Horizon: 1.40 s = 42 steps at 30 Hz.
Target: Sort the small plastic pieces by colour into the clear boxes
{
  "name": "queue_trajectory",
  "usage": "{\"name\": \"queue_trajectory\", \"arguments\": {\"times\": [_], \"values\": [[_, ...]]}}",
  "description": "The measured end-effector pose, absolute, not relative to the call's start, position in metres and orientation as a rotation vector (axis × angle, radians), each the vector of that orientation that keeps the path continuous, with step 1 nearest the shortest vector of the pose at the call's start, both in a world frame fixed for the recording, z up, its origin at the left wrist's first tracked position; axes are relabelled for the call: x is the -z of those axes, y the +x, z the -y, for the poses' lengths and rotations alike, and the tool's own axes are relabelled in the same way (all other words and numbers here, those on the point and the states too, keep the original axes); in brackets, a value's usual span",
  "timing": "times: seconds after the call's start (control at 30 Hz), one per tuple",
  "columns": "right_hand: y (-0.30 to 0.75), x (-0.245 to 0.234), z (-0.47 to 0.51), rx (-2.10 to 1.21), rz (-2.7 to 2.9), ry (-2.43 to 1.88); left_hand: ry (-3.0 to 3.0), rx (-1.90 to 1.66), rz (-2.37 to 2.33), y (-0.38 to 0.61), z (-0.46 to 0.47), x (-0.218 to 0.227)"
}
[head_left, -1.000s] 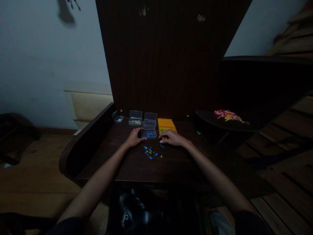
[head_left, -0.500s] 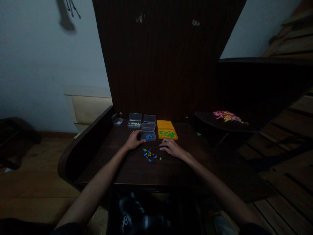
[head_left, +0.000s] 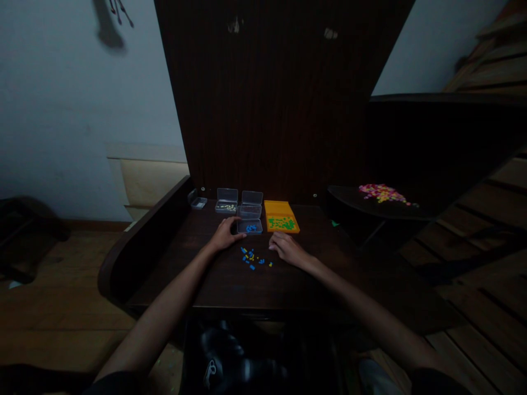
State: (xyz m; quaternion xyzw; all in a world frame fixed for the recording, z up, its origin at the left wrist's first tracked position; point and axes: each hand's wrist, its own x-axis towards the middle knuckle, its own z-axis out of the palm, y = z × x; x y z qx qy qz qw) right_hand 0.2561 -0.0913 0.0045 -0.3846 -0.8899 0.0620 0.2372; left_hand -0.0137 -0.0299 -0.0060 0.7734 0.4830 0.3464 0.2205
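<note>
My left hand (head_left: 224, 235) grips the left end of a small clear plastic box (head_left: 259, 230), its thumb at the front edge and a finger at the back corner. Several blue pieces (head_left: 251, 227) lie inside that box. To its right on the table, my right hand (head_left: 287, 248) has its fingers drawn together, palm down; whatever may be in the fingertips is hidden. A loose pile of small blue and yellow pieces (head_left: 252, 258) lies on the dark wooden table (head_left: 230, 288), left of my right fingertips and in front of the box.
An open yellow box (head_left: 278, 208) with green pieces stands right of the clear one. Behind and left are a clear box of whitish pieces (head_left: 226, 207) and a smaller clear box (head_left: 199, 203). Pink and yellow pieces (head_left: 382, 193) are heaped on the right side shelf (head_left: 349, 198).
The blue piece that showed at my right fingertips is no longer visible, and the fingers have curled in slightly. My left hand stays on the clear box.
</note>
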Motion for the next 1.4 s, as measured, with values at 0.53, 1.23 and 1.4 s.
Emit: {"name": "queue_trajectory", "arguments": {"times": [0.53, 1.23, 1.4], "values": [[0.226, -0.028, 0.033, -0.185, 2.377, -1.012, 2.168, -0.961, -1.319, -0.014, 0.027, 0.009], [0.262, -0.043, 0.059, -0.758, 2.555, -0.787, 2.166, -0.967, -1.325, -0.013, 0.029, 0.006], [0.27, -0.034, 0.077, -1.038, 2.58, -0.667, 2.168, -0.97, -1.328, -0.013, 0.033, 0.002]]}}
